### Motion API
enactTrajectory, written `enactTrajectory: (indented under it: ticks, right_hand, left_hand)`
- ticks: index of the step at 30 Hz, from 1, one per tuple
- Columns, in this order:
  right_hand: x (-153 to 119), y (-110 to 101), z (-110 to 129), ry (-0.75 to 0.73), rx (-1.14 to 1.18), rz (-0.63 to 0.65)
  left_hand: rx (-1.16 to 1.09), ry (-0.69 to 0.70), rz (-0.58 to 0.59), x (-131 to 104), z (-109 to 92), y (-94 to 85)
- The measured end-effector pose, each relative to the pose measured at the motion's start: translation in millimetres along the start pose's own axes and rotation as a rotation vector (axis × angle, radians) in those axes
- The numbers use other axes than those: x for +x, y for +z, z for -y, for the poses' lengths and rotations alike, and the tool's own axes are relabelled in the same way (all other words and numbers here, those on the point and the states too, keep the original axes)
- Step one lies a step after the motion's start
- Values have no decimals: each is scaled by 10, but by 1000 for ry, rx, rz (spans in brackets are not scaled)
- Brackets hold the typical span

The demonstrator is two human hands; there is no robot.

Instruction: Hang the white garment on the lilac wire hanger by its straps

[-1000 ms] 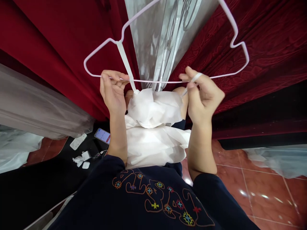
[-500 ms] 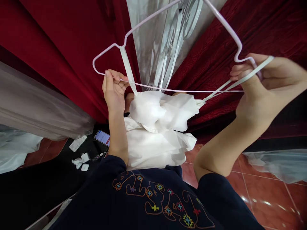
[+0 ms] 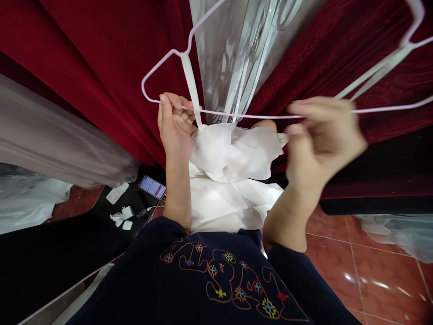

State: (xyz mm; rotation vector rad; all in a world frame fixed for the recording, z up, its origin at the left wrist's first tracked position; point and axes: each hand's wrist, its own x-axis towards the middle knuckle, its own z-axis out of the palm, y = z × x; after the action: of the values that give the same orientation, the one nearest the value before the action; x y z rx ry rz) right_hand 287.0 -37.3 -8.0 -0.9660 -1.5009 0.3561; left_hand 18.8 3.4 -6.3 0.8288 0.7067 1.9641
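The right hand, blurred, has let go of the white fabric strap, now looped over the thin white wire hanger's right notch; its fingers look loosely curled, empty. The left hand still pinches the hanger's bottom bar near its left corner, with the crumpled white garment hanging just below by both straps.

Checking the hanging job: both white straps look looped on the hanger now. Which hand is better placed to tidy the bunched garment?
Probably the right hand: it looks free beside the white garment, while the left hand grips the hanger bar.

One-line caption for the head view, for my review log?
Left hand pinches the white wire hanger bar beside its looped strap; blurred right hand hovers near the bunched white garment.
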Motion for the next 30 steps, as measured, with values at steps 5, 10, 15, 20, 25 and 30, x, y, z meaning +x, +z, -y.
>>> enactTrajectory:
  ticks: [5, 10, 15, 20, 25, 30]
  right_hand:
    - [-177, 625, -60, 2, 15, -17]
    - [-129, 687, -178, -13, 7, -35]
    - [2, 773, -303, 23, 22, -79]
    - [38, 825, -354, 19, 80, -74]
    - [13, 728, -300, 18, 42, -99]
    - [-8, 766, -272, 19, 83, -58]
  left_hand:
    - [197, 26, -18, -9, 74, -93]
    - [451, -8, 175, -150, 48, -150]
    - [484, -109, 413, -283, -408, -23]
    - [176, -135, 532, 16, -981, 32]
    - [187, 89, -3, 54, -986, -45]
    - [344, -75, -144, -14, -457, -228]
